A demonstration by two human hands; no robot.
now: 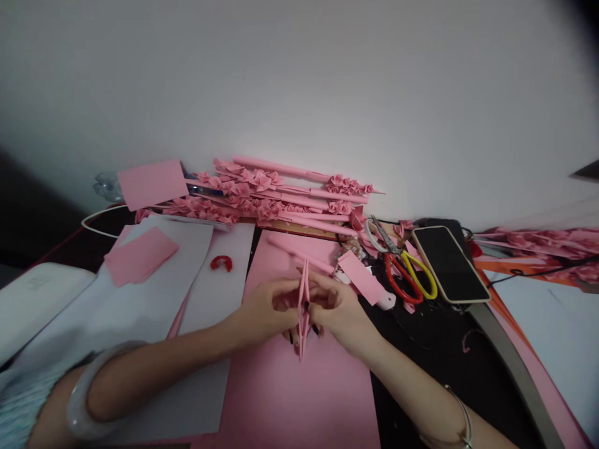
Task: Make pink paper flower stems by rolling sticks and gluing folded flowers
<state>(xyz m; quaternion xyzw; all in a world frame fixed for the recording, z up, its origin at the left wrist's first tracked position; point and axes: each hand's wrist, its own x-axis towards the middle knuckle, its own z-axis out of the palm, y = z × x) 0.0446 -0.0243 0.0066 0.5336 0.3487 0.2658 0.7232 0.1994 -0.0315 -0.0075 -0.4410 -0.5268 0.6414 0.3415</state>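
Note:
My left hand point(266, 310) and my right hand point(344, 313) meet over a large pink sheet point(299, 386) and pinch a narrow folded pink paper piece point(304, 299) between them. The piece stands on edge, with one point up and one point down toward me. Fingers of both hands are closed on its sides. A pale bangle sits on my left forearm and a thin bracelet on my right wrist.
Folded pink paper flowers and rolled pink stems point(281, 193) are piled by the wall. Pink cards point(140, 254) lie on white sheets point(206, 293) at the left, near a small red ring point(221, 262). Scissors point(409, 271) and a phone point(449, 263) lie at the right.

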